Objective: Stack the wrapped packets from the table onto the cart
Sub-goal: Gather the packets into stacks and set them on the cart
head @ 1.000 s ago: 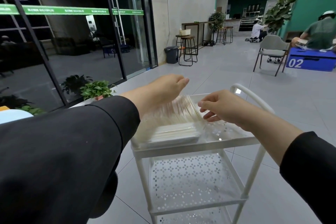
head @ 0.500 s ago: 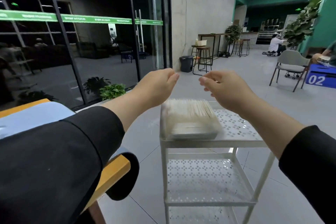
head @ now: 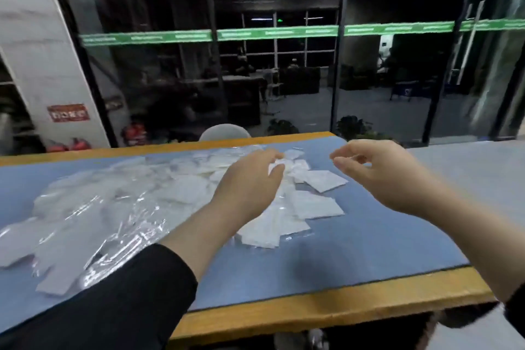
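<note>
Several white packets in clear wrap (head: pixel 314 204) lie scattered in a loose pile on the blue mat of the table (head: pixel 355 247). My left hand (head: pixel 250 179) reaches over the middle of the pile, its fingertips down on the packets at the far side; whether it pinches one is not plain. To the right of the pile my right hand (head: pixel 377 176) hovers above the mat with its fingers loosely bent, holding nothing. The cart is out of view.
More packets and crinkled clear wrap (head: pixel 99 216) spread over the left half of the mat. The table has a wooden front edge (head: pixel 312 310). A white chair back (head: pixel 224 133) stands behind the table, before a dark glass wall (head: pixel 270 79).
The view has swung left from the cart to the table. Both hands have left the stack on the cart's top shelf and now reach over the pile of packets.
</note>
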### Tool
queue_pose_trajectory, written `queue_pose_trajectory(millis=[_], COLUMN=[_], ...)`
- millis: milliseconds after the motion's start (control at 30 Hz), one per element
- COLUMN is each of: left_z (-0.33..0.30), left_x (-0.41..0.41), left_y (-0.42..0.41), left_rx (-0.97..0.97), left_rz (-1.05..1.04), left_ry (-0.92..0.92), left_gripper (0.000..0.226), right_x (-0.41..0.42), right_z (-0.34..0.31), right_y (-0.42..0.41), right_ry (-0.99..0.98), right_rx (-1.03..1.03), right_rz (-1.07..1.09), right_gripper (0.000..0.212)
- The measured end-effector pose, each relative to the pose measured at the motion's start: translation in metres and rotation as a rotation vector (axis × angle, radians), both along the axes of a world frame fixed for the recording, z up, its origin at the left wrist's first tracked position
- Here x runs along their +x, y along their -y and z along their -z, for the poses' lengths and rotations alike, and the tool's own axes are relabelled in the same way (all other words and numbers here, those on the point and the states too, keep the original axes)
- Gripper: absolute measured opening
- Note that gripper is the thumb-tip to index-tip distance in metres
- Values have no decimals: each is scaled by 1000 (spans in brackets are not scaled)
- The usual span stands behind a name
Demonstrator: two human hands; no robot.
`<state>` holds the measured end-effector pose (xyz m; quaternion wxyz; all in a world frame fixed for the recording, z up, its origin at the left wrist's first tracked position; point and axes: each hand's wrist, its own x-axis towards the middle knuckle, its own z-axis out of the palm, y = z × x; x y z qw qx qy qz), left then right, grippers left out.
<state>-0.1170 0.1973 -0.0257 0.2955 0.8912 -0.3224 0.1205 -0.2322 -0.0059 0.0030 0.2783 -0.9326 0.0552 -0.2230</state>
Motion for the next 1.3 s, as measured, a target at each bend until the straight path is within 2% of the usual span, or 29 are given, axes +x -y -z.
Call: queue_pose_trajectory(millis=[167, 267, 433, 567, 700, 767, 833, 933, 1100, 1167, 1300], left_z=[15, 20, 46, 73, 72, 72, 73, 72, 79, 81, 81], left_x=[51, 80, 111, 118, 118, 115, 108, 97, 90, 88, 76], left_y=[-94, -110, -105, -101, -101, -100, -98, -92, -80, -73, -59], left_rx=[-7, -18, -16, 214, 227, 239, 280, 336, 369, 395, 468], left_rz=[-229, -280, -286, -190, -137, -121, -90, -11, 59, 55, -10], left_ry=[-25, -34, -13, -102, -157, -182, -220, -230, -261, -243, -220], left_gripper=[36, 37, 35, 42, 44, 49, 55, 61, 80, 76, 89], right_x=[107, 155, 203, 206, 189, 178, 172, 172, 180, 181, 181], right_z=[33, 53, 80, 98, 81, 68, 67, 76, 87, 90, 91], right_y=[-71, -93, -93, -89, -73, -63, -55, -50, -47, -47, -50], right_ry=[-116, -175, -289, -365, -327, -473, -682, -817, -761, -723, -617], right_rx=[7, -77, -104, -95, -93, -146, -258, -352, -217, -188, -193], right_rz=[-164, -213, -200, -187, -280, -345, -423, -494, -459, -461, -469], right_gripper=[11, 24, 40, 40, 68, 72, 88, 111, 125, 122, 113])
